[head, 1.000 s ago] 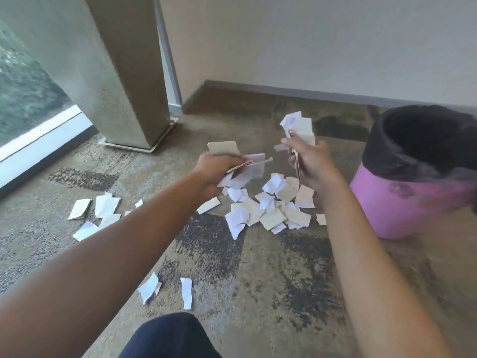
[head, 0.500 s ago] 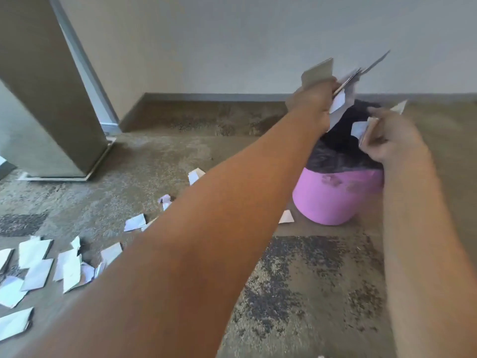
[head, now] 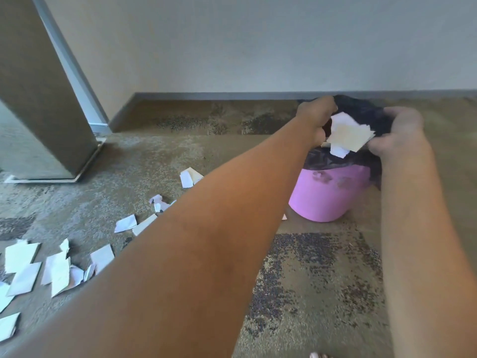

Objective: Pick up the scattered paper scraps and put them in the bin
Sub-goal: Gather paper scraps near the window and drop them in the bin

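Observation:
A pink bin (head: 325,200) with a black liner (head: 361,112) stands on the carpet near the far wall. Both my hands are over its mouth. Between them is a bunch of white and cream paper scraps (head: 347,134). My left hand (head: 316,117) grips the bunch's left side with fingers curled down. My right hand (head: 397,133), blurred, pinches its right edge. Several more scraps lie on the floor at the left: a pile (head: 38,270), a pair (head: 131,223), a crumpled one (head: 158,201) and a folded one (head: 191,177). A tiny scrap (head: 284,217) lies by the bin's base.
A square grey pillar (head: 38,99) on a metal base plate stands at the back left. A plain wall with a dark baseboard (head: 219,95) runs behind the bin. The floor is mottled brown carpet (head: 309,280). My left forearm hides part of the floor.
Both hands swung from the scrap pile to the bin with their scraps. They have since dropped lower and closer together over its mouth, and the scraps are now bunched between them.

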### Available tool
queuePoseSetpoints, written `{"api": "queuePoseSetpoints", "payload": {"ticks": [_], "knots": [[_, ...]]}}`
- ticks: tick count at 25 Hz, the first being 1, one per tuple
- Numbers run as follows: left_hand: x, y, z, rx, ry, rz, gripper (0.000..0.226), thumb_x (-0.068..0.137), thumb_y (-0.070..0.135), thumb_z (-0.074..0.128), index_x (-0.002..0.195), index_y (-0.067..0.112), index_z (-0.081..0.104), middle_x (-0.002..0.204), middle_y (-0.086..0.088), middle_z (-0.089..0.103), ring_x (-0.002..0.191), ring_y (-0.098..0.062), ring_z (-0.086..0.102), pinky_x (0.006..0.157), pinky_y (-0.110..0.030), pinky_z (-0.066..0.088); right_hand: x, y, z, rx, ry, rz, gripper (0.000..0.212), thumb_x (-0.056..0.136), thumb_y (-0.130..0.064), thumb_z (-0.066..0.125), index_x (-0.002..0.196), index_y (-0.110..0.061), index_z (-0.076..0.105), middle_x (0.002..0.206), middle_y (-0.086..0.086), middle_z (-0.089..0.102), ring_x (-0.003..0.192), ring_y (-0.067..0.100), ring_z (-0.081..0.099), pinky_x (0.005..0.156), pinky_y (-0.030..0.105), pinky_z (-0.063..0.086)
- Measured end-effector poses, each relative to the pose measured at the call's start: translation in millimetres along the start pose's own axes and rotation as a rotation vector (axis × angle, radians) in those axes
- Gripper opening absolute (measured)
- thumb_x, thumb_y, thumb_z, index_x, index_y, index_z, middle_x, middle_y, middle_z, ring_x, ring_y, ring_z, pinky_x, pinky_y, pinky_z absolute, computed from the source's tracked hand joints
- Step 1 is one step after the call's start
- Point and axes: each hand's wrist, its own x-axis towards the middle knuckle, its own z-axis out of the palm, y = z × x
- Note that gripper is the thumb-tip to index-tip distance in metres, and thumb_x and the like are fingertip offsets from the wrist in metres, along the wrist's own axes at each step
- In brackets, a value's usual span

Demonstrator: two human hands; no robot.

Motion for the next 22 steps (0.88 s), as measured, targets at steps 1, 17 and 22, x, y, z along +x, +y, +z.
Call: {"api": "queuePoseSetpoints", "payload": {"ticks": [1, 17, 22], "knots": [[0.0, 1.2, 1.3, 0.03, 0.012, -0.004, 0.009, 0.092, -0.006, 0.045, 0.087, 0.001, 0.047, 0.087, -0.013, 0.05, 0.075, -0.03, 0.046, 0.046, -0.027, 0.048, 0.6, -1.8, -0.4, 0.0, 0.039, -0.016, 0.012, 0.09, -0.013, 0.049, 0.09, -0.01, 0.06, 0.09, 0.007, 0.065, 0.068, 0.021, 0.063, 0.049, 0.026, 0.054], [10.7, -38.1, -102.2, 0.415, 0.227, 0.26, 0.028, 0.085, 0.002, 0.057, 0.108, 0.012, 0.07, 0.103, -0.001, 0.066, 0.089, -0.011, 0.057, 0.087, -0.031, 0.051, -7.6, 54.4, 44.7, -0.162, -0.084, -0.504, 0.019, 0.086, -0.003, 0.056, 0.086, -0.019, 0.066, 0.088, 0.0, 0.066, 0.082, 0.011, 0.063, 0.076, 0.018, 0.053], [-2.8, -87.2, -218.9, 0.777, 0.369, -0.015, 0.033, 0.086, 0.006, 0.06, 0.118, 0.007, 0.065, 0.087, -0.004, 0.062, 0.072, -0.015, 0.053, 0.064, -0.023, 0.043, -32.5, 137.1, 80.1, -0.543, -0.345, -0.654, 0.016, 0.085, -0.008, 0.059, 0.089, -0.019, 0.069, 0.087, -0.005, 0.068, 0.079, 0.004, 0.061, 0.076, 0.018, 0.049]]}}
